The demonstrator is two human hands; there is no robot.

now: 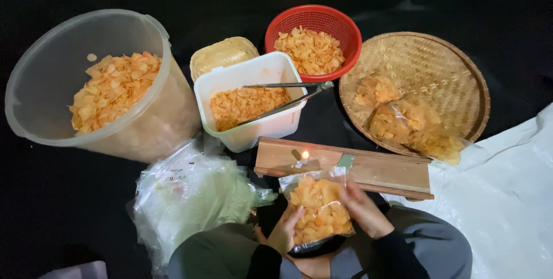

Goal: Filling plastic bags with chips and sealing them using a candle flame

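Note:
A clear plastic bag of orange chips (318, 205) is held upright over my lap by both hands. My left hand (283, 231) grips its lower left side and my right hand (363, 209) grips its right edge. The bag's open top reaches up to a small lit candle flame (305, 154) standing on a wooden board (380, 171) just beyond the bag.
A big clear bucket of chips (92, 83) stands at left. A white tub (253, 103) with metal tongs (288, 97), a red basket (314, 40) and a small woven basket (222, 54) sit behind. A round woven tray (426, 66) holds filled bags (403, 120). Empty plastic bags (190, 192) lie at left.

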